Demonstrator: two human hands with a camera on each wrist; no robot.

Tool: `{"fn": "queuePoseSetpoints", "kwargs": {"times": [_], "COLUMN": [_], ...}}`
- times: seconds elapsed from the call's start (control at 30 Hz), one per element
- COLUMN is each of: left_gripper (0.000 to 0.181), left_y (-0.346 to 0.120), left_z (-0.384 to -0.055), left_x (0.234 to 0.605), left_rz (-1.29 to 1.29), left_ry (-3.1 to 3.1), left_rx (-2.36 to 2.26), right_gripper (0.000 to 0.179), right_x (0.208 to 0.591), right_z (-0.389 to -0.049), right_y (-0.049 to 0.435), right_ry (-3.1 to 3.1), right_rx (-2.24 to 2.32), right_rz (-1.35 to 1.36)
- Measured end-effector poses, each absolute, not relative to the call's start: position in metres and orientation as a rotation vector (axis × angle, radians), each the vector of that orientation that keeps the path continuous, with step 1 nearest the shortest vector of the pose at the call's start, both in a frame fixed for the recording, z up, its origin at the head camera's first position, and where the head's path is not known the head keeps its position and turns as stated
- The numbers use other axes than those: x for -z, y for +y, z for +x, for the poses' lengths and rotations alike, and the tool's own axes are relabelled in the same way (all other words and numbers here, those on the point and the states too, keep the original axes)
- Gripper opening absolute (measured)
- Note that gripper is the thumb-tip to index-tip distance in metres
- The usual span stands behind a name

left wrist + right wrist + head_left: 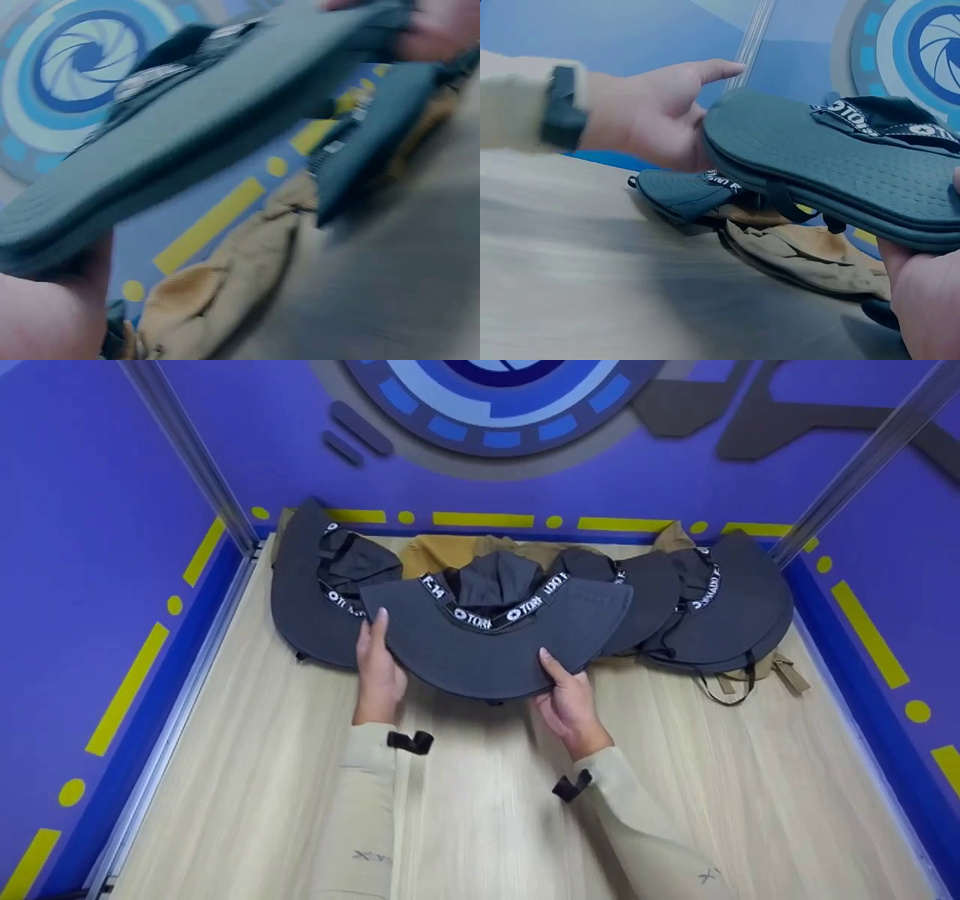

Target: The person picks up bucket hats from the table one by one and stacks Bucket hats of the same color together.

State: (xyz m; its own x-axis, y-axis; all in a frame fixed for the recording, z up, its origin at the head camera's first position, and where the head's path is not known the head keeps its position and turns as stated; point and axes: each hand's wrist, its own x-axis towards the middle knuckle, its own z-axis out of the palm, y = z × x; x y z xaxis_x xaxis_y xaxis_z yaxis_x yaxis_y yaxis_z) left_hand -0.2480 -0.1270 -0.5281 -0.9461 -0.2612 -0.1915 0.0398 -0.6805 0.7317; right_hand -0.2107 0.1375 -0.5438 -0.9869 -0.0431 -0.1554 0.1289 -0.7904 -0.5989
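Note:
Both hands hold a dark grey wide-brimmed sun hat (495,660) above the table, its brim underside and inner lettered band facing up. At the brim's left end is my left hand (381,671), its thumb over the edge and the other fingers partly hidden. On the right, my right hand (570,705) grips the front edge, thumb on top and fingers beneath. The right wrist view shows layered edges along the brim (817,172); whether more than one hat is held I cannot tell. There, the left hand's thumb (720,70) stands out straight above the brim.
Another dark grey hat (304,607) lies at the back left. More grey hats (750,607) overlap at the back right, with dark cords and tan straps. Tan cloth (802,251) lies along the back of the wooden table (480,802). Blue printed walls (67,547) enclose three sides.

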Motion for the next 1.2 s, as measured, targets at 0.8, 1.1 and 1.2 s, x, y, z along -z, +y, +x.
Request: {"fn": "queuePoseSetpoints", "kwargs": {"times": [0.8,1.1,1.2], "left_gripper": [0.045,0.045,0.037], "left_y": [-0.158,-0.182,-0.191], "left_z": [-0.232,-0.231,-0.232], "left_x": [0.506,0.496,0.498], "left_rz": [0.294,0.287,0.316], "left_ry": [-1.345,-1.456,-1.480], "left_rx": [2.686,2.582,2.534], "right_gripper": [0.036,0.027,0.027], "right_x": [0.511,0.490,0.490], "right_z": [-0.220,-0.233,-0.235], "right_y": [0.192,0.191,0.187], "right_ry": [1.349,1.417,1.429], "right_rx": [2.823,2.633,2.613], "right_rz": [0.130,0.034,0.021]}}
